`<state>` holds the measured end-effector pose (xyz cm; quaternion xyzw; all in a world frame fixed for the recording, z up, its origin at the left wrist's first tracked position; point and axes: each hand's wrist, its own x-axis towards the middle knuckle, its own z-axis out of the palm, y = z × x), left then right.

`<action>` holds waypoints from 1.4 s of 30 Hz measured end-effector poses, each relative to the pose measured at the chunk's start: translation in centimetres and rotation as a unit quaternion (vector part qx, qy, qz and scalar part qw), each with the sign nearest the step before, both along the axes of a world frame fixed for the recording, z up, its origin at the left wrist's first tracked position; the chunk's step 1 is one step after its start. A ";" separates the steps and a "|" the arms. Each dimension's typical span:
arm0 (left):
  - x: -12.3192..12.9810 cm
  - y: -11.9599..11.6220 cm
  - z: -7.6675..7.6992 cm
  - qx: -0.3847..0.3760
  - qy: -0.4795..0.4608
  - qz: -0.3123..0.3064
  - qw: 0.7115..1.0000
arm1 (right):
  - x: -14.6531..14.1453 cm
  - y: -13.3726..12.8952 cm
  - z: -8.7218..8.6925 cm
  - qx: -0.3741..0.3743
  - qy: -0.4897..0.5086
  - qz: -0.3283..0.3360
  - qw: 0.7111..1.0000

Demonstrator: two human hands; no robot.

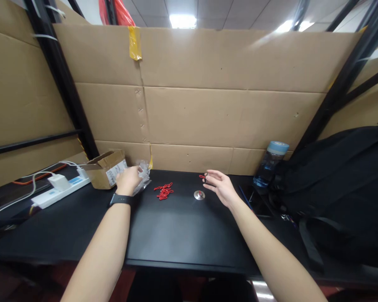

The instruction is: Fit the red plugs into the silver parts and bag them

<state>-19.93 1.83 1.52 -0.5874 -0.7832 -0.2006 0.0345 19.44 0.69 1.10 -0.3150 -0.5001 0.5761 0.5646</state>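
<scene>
Head view: my right hand (221, 188) narrow, pinching a red cord loop (202, 176) near the silver disc (199, 196) on the table (182, 239); light pinch suits thin cord. Left hand (127, 180) at clear plastic bag (143, 182); its grip I can't tell.

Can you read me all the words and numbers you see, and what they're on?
None that I can read.
White label on the cardboard box: has print, too small and blurred.
Red loops, shiny disc, bottle: no writing I can make out.

head view | forward, down | desk (189, 241) near, cardboard wall (192, 117) beyond
</scene>
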 end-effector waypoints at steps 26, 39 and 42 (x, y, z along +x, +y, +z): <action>-1.8 0.5 -0.3 0.023 0.015 0.000 1.000 | 0.2 0.0 0.2 0.013 -0.044 0.013 0.999; -1.1 0.0 1.4 0.094 -0.156 -0.129 0.975 | 0.3 0.0 0.2 0.016 -0.052 0.009 0.998; 0.2 -0.5 2.3 0.183 -0.185 -0.171 0.950 | 0.5 0.1 0.4 0.019 -0.043 0.004 0.999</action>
